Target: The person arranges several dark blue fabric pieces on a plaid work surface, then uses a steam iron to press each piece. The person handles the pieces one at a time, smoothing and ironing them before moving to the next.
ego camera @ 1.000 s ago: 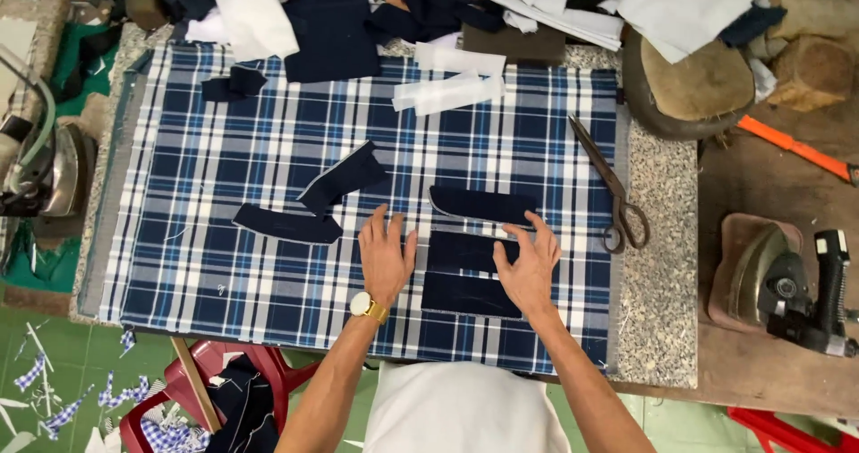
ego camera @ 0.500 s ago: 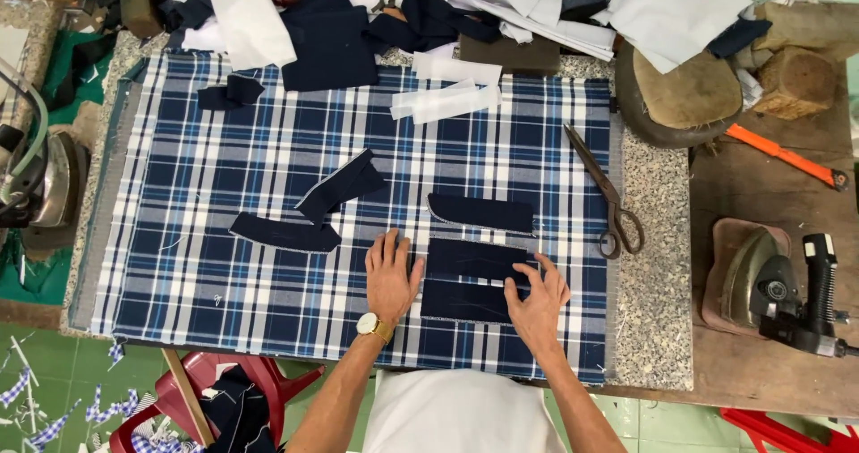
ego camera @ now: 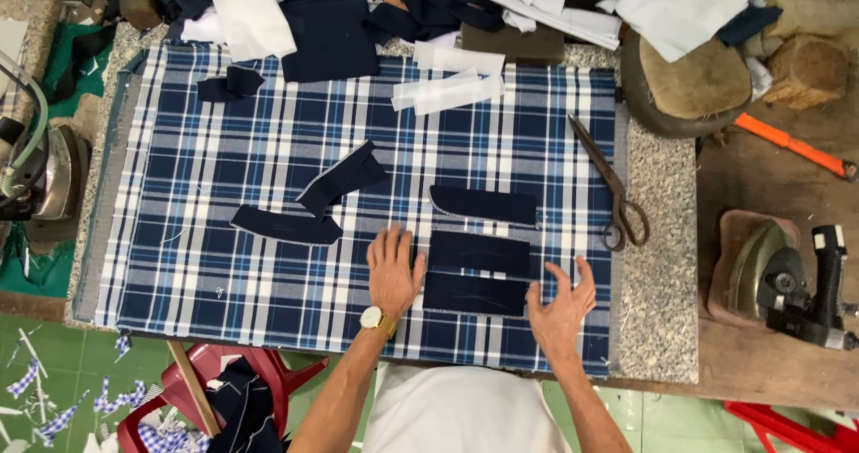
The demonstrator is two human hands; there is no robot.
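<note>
Hands flanking navy fabric pieces on plaid cloth.
Your left hand [ego camera: 392, 272] is lying flat and released beside two stacked navy rectangles [ego camera: 476, 274]; your right hand [ego camera: 561, 310] is hovering open, grasping nothing, just right of them.

scissors [ego camera: 607, 183] lie near the bench's right edge, white fabric strips [ego camera: 452, 86] by its far edge, an iron [ego camera: 787, 283] off right.

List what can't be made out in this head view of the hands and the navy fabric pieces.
- Left hand: palm down on the plaid cloth; what lies under it is hidden.
- Right hand: contact with the nearest navy piece unclear.
- Iron at right: its far end cut by the frame edge.
- Fabric pile: cut off by the top edge.
</note>
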